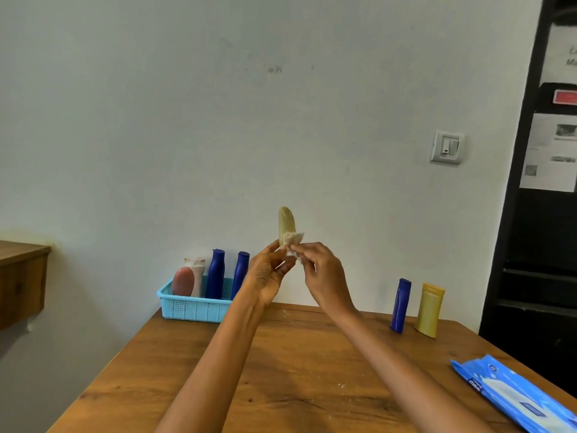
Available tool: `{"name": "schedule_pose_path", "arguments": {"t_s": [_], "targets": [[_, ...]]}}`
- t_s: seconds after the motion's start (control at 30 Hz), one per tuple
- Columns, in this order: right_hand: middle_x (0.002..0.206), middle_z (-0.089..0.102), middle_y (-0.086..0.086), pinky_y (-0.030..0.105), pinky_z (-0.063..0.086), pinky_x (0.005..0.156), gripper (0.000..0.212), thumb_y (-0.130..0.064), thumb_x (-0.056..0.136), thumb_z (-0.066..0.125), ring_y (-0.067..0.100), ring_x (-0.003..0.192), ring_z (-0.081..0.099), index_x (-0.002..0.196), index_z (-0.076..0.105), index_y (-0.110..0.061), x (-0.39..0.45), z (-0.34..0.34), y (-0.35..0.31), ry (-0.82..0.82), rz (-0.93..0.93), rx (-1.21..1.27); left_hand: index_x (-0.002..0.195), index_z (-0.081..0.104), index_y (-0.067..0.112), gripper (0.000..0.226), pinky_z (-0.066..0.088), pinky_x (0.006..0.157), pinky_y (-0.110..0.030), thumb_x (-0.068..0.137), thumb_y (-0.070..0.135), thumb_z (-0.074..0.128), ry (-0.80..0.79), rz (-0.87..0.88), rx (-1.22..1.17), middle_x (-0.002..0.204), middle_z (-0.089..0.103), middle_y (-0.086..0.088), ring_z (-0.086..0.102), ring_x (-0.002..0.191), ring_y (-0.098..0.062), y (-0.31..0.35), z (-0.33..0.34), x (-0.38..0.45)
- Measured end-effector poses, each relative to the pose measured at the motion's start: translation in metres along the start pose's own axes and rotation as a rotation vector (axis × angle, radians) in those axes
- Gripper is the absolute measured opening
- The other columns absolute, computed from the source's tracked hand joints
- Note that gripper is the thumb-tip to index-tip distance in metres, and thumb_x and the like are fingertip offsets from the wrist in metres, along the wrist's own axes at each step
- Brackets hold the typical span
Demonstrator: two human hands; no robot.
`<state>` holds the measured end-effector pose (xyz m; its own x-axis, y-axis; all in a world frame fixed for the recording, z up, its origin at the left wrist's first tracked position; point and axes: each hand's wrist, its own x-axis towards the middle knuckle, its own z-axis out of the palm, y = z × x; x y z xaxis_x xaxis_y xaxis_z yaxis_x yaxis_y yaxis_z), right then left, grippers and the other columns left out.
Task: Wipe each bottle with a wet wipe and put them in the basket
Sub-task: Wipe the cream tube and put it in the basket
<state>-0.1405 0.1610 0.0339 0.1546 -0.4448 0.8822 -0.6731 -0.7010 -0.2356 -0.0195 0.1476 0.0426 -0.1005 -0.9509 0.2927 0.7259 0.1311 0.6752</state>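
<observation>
Pale wall [218, 120] is seen behind a wooden tabletop [281, 370]. Above its far edge, a yellow bottle [286, 223] is held upright by the left hand [268, 276], while a wet wipe [293, 237] is pinched against it by the right hand [321, 270].

Pale wall [218, 120] with light switch [447, 147]; dark shelving [537, 245] at right.

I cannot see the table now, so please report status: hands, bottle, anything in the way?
Left hand holds pale yellow bottle up; right hand pinches wipe against it. Four bottles in basket; two wait on table. Nothing in the way.
</observation>
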Motion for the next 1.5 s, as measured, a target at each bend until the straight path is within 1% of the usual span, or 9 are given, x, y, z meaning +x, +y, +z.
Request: {"name": "schedule_pose_path", "arguments": {"t_s": [0.13,0.33,0.57,0.77,0.93,1.1,1.23,1.33,1.5], "targets": [[0.115,0.064,0.008,0.016,0.046,0.079,0.031,-0.002,0.093,0.05,0.019,0.102,0.061,0.118,0.064,-0.013,0.042,-0.008,-0.003,0.141,0.091,0.011,0.119,0.054,0.002,0.026,0.054,0.074,-0.028,0.093,-0.001,0.047,0.039,-0.056,-0.001,0.095,0.062,-0.013,0.06,0.082,-0.02,-0.007,0.007,-0.001],[0.114,0.055,0.005,0.027,0.046,0.076,0.04,-0.012,0.095,0.048,0.02,0.103,0.049,0.131,0.053,-0.028,0.049,0.002,-0.008,-0.143,0.006,-0.266,0.117,0.055,0.001,0.027,0.058,0.067,-0.026,0.094,-0.006,0.042,0.043,-0.036,0.039,0.089,0.065,-0.012,0.062,0.078,-0.021,-0.006,0.005,-0.001],[0.107,0.06,0.003,0.026,0.053,0.075,0.024,-0.014,0.094,0.049,0.015,0.096,0.058,0.111,0.066,-0.014,0.014,0.008,-0.009,-0.076,0.027,-0.109,0.115,0.056,0.001,0.026,0.057,0.06,-0.023,0.094,-0.004,0.041,0.062,-0.044,0.03,0.087,0.064,-0.011,0.06,0.079,-0.018,-0.005,-0.004,-0.001],[0.112,0.064,0.008,0.028,0.051,0.075,0.028,-0.017,0.096,0.05,0.02,0.101,0.057,0.119,0.064,-0.011,0.034,0.003,-0.007,-0.032,-0.044,-0.239,0.119,0.055,0.002,0.028,0.056,0.072,-0.028,0.094,-0.004,0.044,0.035,-0.03,0.115,0.085,0.064,-0.01,0.062,0.072,-0.018,-0.007,0.001,0.002],[0.113,0.064,0.009,0.022,0.041,0.073,0.026,-0.013,0.094,0.046,0.023,0.1,0.059,0.103,0.07,-0.01,0.076,0.001,-0.005,-0.011,0.117,-0.208,0.129,0.048,-0.002,0.037,0.056,0.078,-0.031,0.092,-0.005,0.046,-0.002,-0.075,0.11,0.1,0.064,-0.016,0.064,0.084,-0.025,-0.012,0.004,0.001],[0.117,0.063,0.007,0.019,0.039,0.075,0.03,-0.016,0.094,0.045,0.021,0.103,0.059,0.114,0.067,-0.014,0.082,-0.001,-0.001,-0.017,0.209,-0.179,0.126,0.05,0.001,0.033,0.055,0.075,-0.029,0.093,-0.002,0.047,0.017,-0.065,0.149,0.1,0.062,-0.014,0.063,0.085,-0.025,-0.012,0.005,0.0],[0.107,0.065,0.007,0.017,0.038,0.068,0.029,-0.029,0.091,0.058,0.019,0.093,0.061,0.114,0.066,-0.013,0.054,0.003,-0.006,-0.025,0.144,-0.111,0.124,0.052,0.001,0.032,0.055,0.081,-0.033,0.093,-0.004,0.045,0.03,-0.047,0.126,0.097,0.064,-0.015,0.065,0.082,-0.024,-0.012,0.001,0.004],[0.099,0.065,0.008,0.015,0.04,0.063,0.023,-0.022,0.092,0.058,0.019,0.087,0.061,0.108,0.068,-0.01,0.035,0.003,-0.007,-0.037,0.126,-0.129,0.12,0.055,0.001,0.029,0.053,0.081,-0.033,0.093,-0.006,0.043,0.061,-0.033,0.119,0.094,0.064,-0.015,0.063,0.078,-0.022,-0.011,-0.004,0.004],[0.103,0.062,0.006,0.024,0.051,0.072,0.024,-0.021,0.094,0.053,0.017,0.091,0.06,0.112,0.068,-0.014,0.026,0.002,-0.011,-0.094,0.01,-0.213,0.107,0.058,0.002,0.019,0.05,0.074,-0.031,0.094,-0.001,0.044,0.09,-0.03,0.076,0.082,0.059,-0.01,0.057,0.071,-0.019,-0.007,-0.001,0.004]]}}
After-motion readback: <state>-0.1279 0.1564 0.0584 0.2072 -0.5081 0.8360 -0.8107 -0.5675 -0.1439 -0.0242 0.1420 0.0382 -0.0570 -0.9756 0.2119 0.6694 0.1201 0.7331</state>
